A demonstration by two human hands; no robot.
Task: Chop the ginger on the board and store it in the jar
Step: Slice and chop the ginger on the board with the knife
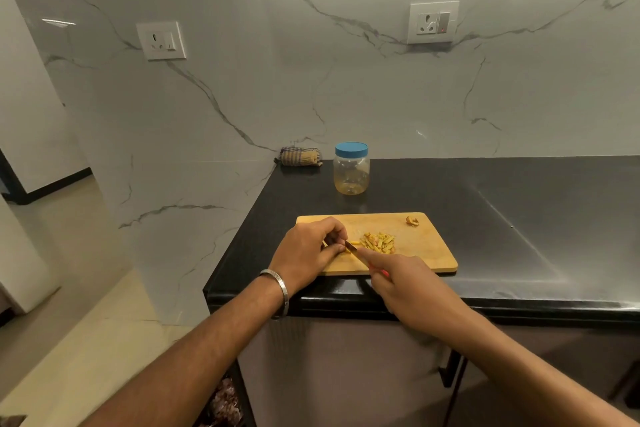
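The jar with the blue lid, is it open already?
No, the jar stands behind the cutting board with its blue lid on top, and no hand is near it.

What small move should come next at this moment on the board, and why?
Probably another cut: press the knife down through the ginger piece that the left hand pinches. The right hand holds the blade right at those fingertips, a pile of chopped ginger lies beside it on the board, and the jar stands behind with its lid on.
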